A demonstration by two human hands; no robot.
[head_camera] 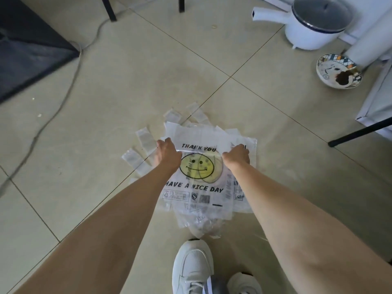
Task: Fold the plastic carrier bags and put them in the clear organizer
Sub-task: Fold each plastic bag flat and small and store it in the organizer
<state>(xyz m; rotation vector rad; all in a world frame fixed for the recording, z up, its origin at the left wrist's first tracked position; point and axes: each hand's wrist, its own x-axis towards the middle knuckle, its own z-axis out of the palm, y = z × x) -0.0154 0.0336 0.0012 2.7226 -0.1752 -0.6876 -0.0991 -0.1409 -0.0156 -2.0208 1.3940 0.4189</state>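
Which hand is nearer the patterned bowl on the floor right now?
Right. The right hand grips the top clear smiley-print plastic bag's right edge, on the side of the patterned ceramic bowl; the left hand grips its left edge, farther away.

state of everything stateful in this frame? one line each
top bag: flat, unfolded, gripped at both upper corners
bag pile: unfolded, spread on floor
left hand: pinching bag
right hand: pinching bag
pot: lid on
bowl: dirty, brown residue
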